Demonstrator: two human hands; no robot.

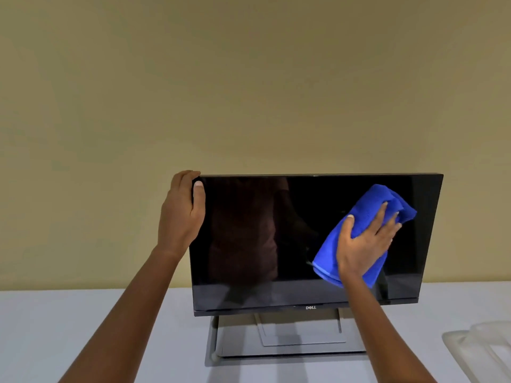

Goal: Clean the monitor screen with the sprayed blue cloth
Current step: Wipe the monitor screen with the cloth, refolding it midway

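On the white table (69, 322), toward its far edge and against a plain tan wall (249, 78), stood one black flat-panel monitor (249, 244), switched off, its glossy screen carrying a dim reflection of a person and its lower bezel bearing a small maker's logo (310, 307) at centre. Beneath it sat a grey rectangular stand (276, 346), its base plate resting flat on the table. Left hand (181, 214): clamped on the monitor's upper left corner, thumb lying on the front face, fingers wrapped over the top edge and out of sight behind. Right hand (365, 241): spread flat with fingers apart, palm pressing one blue cloth (329, 252) against the right half of the screen. The cloth was bunched and folded, its upper end showing beyond the fingertips toward the upper right corner of the screen, its lower end hanging below the wrist, well above the bottom bezel. Both forearms were bare and reached up from the near edge of the table, well apart from each other. Near the right edge of the table lay one pale, translucent object (481, 346), only partly in view, its kind not determinable.
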